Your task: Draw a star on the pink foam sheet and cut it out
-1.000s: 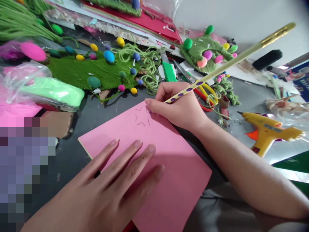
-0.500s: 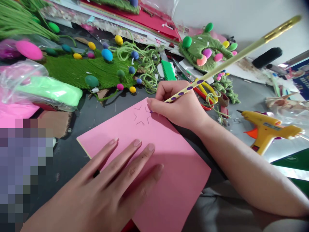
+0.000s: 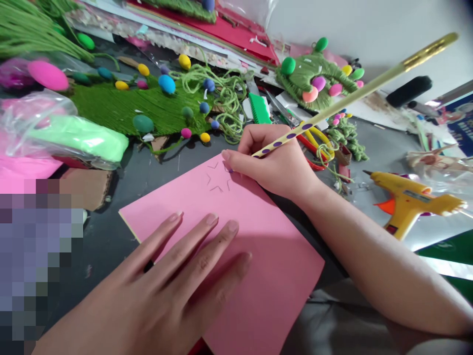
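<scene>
The pink paper (image 3: 266, 222) lies aslant across the centre and lower centre, its long axis running from the upper centre down towards the bottom edge, one corner at centre left. Near its top edge is a partly drawn star (image 3: 218, 178). The dotted pencil (image 3: 354, 96) slants from the centre to the upper right, gold end highest, its writing end low by the star; I cannot tell whether the point touches.

At lower left the left hand (image 3: 166, 286) lies palm down on the paper, fingers spread towards the upper right, grasping nothing. At the centre the right hand (image 3: 273, 160) pinches the pencil between thumb and curled fingers, its forearm running to the lower right.

Compared with half a second ago, the left hand rests on the same part of the paper, while the pencil's gold end sits slightly lower.
</scene>
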Available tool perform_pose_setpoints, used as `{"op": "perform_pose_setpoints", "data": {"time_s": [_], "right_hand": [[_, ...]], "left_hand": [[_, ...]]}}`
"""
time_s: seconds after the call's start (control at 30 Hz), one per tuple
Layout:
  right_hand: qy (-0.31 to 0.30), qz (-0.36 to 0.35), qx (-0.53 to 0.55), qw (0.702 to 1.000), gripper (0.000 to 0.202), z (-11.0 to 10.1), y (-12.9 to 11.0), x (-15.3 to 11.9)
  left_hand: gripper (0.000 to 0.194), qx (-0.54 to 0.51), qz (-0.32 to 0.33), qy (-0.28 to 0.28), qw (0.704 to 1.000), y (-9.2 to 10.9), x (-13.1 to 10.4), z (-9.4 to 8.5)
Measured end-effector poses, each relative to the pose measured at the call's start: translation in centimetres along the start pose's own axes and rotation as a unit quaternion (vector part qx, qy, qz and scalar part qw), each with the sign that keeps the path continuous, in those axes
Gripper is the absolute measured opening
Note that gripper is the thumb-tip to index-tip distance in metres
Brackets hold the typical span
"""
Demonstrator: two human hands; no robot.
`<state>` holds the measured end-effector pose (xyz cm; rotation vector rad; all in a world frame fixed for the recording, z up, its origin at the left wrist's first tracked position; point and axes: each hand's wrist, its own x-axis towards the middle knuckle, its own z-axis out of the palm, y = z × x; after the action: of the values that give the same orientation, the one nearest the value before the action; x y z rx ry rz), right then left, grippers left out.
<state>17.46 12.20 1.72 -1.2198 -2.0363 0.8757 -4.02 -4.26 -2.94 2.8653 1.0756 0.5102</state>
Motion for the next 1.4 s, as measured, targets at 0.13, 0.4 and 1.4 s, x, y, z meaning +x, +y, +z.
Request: {"op": "perform_pose_setpoints", "data": {"time_s": [0.13,0.4,1.4], "right_hand": [[0.001,-0.012,-0.013,1.000,0.035,-0.2,0.0,0.0],[-0.009,0.029,0.044,0.999,0.038,0.4,-0.2,0.0],[-0.017,0.025,0.070,0.997,0.035,0.2,-0.6,-0.9]], "left_hand": [[0.057,-0.004,0.000,-0.006,1.000,0.0,0.0,0.0],[0.060,-0.007,0.004,-0.011,1.000,0.0,-0.1,-0.1],[0.063,-0.010,0.004,-0.017,1.000,0.1,0.0,-0.4]]}}
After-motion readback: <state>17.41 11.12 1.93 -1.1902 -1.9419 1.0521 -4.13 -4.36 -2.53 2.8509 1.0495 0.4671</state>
